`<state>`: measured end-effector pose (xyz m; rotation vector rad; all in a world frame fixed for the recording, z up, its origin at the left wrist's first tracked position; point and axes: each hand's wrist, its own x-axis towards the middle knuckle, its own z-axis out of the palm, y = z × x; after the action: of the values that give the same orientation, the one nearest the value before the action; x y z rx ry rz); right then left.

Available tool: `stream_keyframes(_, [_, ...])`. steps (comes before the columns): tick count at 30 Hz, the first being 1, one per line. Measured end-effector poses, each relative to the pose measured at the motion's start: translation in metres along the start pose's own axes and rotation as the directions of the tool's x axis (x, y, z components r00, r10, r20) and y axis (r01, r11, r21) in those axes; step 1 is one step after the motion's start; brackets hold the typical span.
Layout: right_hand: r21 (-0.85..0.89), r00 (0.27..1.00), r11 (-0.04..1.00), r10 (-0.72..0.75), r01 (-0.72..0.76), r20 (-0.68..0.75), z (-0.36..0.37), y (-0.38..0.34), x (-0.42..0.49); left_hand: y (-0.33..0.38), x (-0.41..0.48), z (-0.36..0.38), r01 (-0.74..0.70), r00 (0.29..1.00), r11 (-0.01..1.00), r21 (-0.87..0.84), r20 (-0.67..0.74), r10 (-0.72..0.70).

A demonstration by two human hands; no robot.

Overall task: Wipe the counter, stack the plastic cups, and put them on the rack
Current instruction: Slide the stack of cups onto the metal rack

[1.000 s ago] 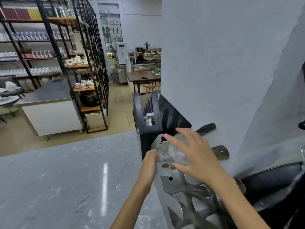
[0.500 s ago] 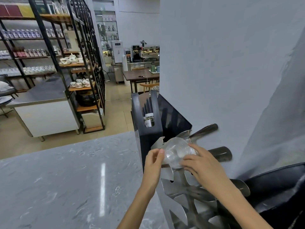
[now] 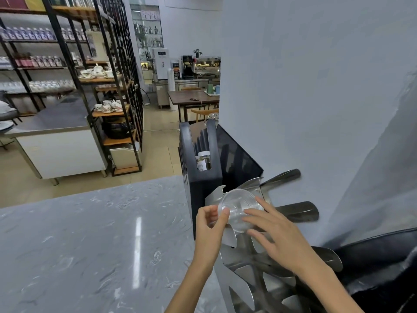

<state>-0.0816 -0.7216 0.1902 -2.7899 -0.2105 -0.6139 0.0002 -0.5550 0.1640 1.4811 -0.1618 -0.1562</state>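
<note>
A clear plastic cup [image 3: 238, 206] lies on its side in the top opening of a stainless steel rack [image 3: 250, 267], its round bottom facing me. My left hand [image 3: 209, 224] pinches its left edge with thumb and fingers. My right hand [image 3: 273, 233] rests on its right side with fingers spread over it. The rack stands on the right end of the grey marble counter [image 3: 90, 245], with metal tubes [image 3: 297, 211] sticking out toward the wall. How many cups are nested there I cannot tell.
A black holder [image 3: 200, 168] with small bottles stands just behind the rack, a dark screen [image 3: 237, 161] beside it. A white wall [image 3: 304, 86] rises on the right, a black rounded object [image 3: 383, 256] below it. Across the aisle are black shelves [image 3: 108, 86] with teacups.
My right hand has slid down and right off the cup, so its round bottom now shows. My left hand has come up onto the cup's left edge. The camera has dipped slightly.
</note>
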Motion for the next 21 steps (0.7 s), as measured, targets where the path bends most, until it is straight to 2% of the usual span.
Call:
stream_keyframes(3, [0.005,1.000,1.000,-0.002,0.002,-0.030,-0.001,-0.001,0.002,-0.004,-0.002,-0.001,-0.006,0.999,0.999,-0.033,0.032,0.007])
stream_keyframes(9, [0.001,1.000,1.000,-0.003,0.003,0.021,-0.003,-0.001,-0.002,0.001,-0.004,0.000,0.010,0.999,0.999,-0.045,0.053,-0.008])
stream_keyframes(14, [0.068,1.000,0.998,-0.009,0.010,-0.016,-0.008,0.000,-0.007,0.005,-0.010,-0.002,0.056,0.995,0.998,-0.036,0.081,-0.053])
stream_keyframes(21, [0.076,0.998,0.997,0.006,-0.001,-0.064,-0.004,-0.001,-0.003,0.017,-0.015,-0.004,0.088,0.994,0.996,0.009,0.069,-0.089])
